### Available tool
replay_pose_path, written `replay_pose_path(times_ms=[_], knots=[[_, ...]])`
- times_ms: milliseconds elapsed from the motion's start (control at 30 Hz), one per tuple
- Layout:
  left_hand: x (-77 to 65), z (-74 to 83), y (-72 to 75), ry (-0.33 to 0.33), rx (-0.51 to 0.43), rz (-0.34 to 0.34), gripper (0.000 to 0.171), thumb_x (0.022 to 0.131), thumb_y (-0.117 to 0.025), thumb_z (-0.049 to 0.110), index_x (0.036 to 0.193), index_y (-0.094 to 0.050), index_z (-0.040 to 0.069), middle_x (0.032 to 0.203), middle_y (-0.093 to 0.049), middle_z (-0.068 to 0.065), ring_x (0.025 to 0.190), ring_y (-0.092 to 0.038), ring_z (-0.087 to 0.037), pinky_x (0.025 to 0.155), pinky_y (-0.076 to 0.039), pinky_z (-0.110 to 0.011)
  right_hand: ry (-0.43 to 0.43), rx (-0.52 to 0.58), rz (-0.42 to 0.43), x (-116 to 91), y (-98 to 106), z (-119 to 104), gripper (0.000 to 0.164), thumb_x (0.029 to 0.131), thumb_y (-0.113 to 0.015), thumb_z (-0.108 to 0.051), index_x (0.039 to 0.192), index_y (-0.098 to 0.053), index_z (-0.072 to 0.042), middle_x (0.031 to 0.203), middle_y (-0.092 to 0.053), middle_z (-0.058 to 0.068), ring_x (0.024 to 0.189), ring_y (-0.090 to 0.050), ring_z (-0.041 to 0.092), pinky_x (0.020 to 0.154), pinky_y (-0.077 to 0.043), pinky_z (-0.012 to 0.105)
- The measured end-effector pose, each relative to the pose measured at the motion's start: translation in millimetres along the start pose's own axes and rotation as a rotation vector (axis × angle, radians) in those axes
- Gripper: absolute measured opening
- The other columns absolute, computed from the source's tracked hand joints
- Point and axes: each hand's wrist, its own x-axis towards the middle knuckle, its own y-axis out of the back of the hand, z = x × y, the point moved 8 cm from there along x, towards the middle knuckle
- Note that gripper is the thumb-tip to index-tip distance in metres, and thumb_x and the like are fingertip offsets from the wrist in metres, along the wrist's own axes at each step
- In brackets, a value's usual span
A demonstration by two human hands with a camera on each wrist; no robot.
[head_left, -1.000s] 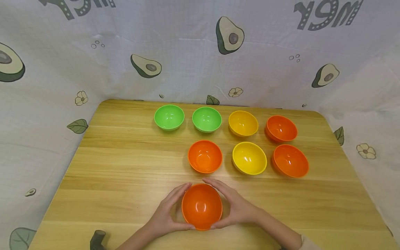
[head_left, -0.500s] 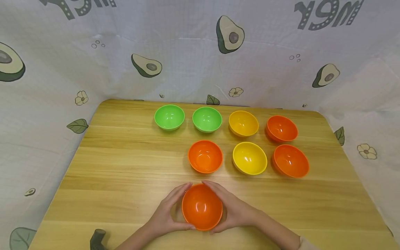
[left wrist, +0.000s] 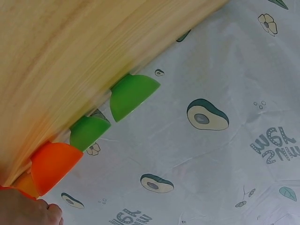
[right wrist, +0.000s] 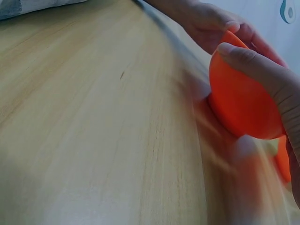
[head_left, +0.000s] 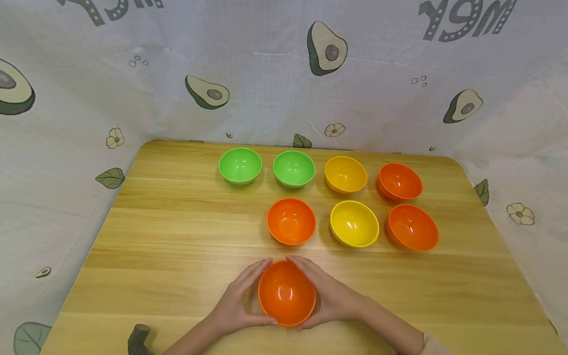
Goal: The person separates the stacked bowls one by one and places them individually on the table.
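An orange bowl [head_left: 286,293] stands upright near the front of the table, between both hands. My left hand [head_left: 235,305] holds its left side, thumb at the near rim and fingers curving round the far side. From the right, my right hand [head_left: 337,298] grips the same bowl in a matching way. In the right wrist view both thumbs lie at the rim of the orange bowl [right wrist: 243,98], whose base is at the wooden tabletop. Just beyond it sits another orange bowl [head_left: 291,222]. The left wrist view catches only part of my left hand [left wrist: 28,208].
Farther back, two green bowls [head_left: 240,166], two yellow bowls [head_left: 354,224] and two more orange bowls [head_left: 412,228] stand in rows on the wooden table [head_left: 168,246]. A dark curved object [head_left: 139,337] lies at the front left. An avocado-print cloth [head_left: 266,74] hangs behind.
My right hand has closed in slightly against the bowl's right side, its thumb shifting a little. The left hand and all the bowls stay where they were.
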Motion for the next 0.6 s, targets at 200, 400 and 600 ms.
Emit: replay_pose_path(times_ms=[200, 400, 600], knots=[[-0.2, 2.5, 1.5, -0.018, 0.01, 0.005, 0.098, 0.063, -0.081, 0.037, 0.14, -0.031, 0.005, 0.14, -0.039, -0.009, 0.127, -0.041, -0.021, 0.099, -0.041, -0.043, 0.009, 0.031, -0.006, 2.4, -0.4, -1.9, 0.115, 0.058, -0.079, -0.052, 0.144, -0.016, -0.009, 0.145, -0.026, 0.004, 0.13, -0.032, 0.018, 0.101, -0.039, 0.041], [-1.9, 0.1, 0.8, 0.014, 0.01, -0.006, 0.098, 0.063, -0.08, 0.038, 0.141, -0.03, 0.007, 0.141, -0.038, -0.007, 0.128, -0.04, -0.019, 0.099, -0.041, -0.042, 0.013, 0.04, -0.017, 3.7, -1.5, -2.1, 0.114, 0.059, -0.078, -0.053, 0.144, -0.016, -0.009, 0.144, -0.026, 0.002, 0.129, -0.033, 0.017, 0.101, -0.04, 0.04], [-0.9, -0.4, 0.6, 0.002, 0.021, -0.01, 0.099, 0.063, -0.08, 0.038, 0.142, -0.03, 0.008, 0.142, -0.038, -0.006, 0.127, -0.04, -0.02, 0.098, -0.041, -0.043, 0.024, 0.038, -0.004, 2.6, -1.5, -2.4, 0.115, 0.058, -0.079, -0.053, 0.144, -0.016, -0.008, 0.145, -0.026, 0.002, 0.13, -0.033, 0.017, 0.101, -0.039, 0.041]])
